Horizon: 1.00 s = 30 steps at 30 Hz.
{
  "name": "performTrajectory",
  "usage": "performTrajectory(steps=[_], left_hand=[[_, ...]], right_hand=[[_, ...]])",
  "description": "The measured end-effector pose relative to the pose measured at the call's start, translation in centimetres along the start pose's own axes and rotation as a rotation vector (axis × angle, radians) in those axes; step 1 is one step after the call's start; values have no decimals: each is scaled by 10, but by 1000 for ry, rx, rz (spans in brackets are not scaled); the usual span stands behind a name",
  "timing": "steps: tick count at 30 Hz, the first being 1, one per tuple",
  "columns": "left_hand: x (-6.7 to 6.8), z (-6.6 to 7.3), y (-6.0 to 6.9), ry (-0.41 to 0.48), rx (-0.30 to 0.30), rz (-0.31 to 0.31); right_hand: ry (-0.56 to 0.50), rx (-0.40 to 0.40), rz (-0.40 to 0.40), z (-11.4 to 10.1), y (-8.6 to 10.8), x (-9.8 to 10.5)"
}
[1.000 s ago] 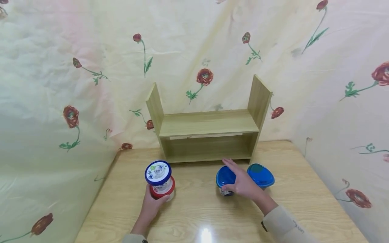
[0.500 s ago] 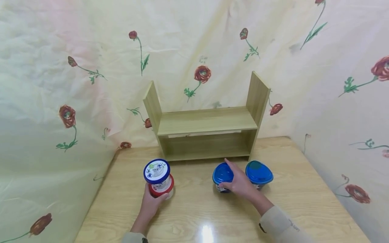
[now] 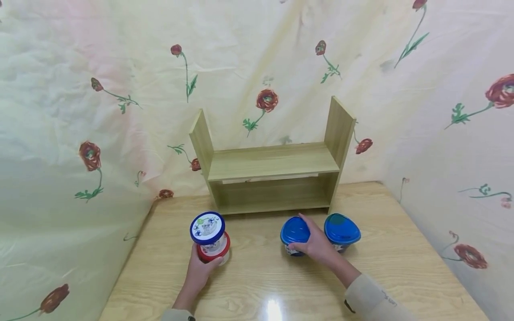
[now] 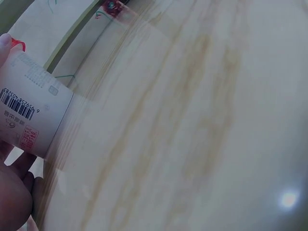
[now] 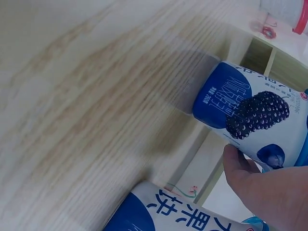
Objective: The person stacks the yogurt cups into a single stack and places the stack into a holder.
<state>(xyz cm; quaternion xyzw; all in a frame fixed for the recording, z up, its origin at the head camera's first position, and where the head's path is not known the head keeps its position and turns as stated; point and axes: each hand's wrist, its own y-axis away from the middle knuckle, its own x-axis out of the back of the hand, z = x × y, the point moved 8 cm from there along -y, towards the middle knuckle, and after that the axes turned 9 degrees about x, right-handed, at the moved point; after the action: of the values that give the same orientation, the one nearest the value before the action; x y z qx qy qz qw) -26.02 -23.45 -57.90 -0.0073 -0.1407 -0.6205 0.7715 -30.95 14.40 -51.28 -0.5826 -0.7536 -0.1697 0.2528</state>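
Tubs are over the pale wood-grain bench, so I'd keep both grips level and unhurried. Left hand has its grip round the red-lidded round white tub, with a blue-lidded round white tub stacked on top, likely tippy. Right hand grips the blue-lidded, blue-and-white rounded-triangular tub, blackberry print and all.
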Motion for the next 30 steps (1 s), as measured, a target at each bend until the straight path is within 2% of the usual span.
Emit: performTrajectory(steps=[16, 30], left_hand=[[-1, -1, -2, 18, 7, -21], [-3, -2, 0, 15, 26, -26]], right_hand=[[20, -18, 28, 4, 5, -1], [-59, -29, -4, 8, 6, -3]])
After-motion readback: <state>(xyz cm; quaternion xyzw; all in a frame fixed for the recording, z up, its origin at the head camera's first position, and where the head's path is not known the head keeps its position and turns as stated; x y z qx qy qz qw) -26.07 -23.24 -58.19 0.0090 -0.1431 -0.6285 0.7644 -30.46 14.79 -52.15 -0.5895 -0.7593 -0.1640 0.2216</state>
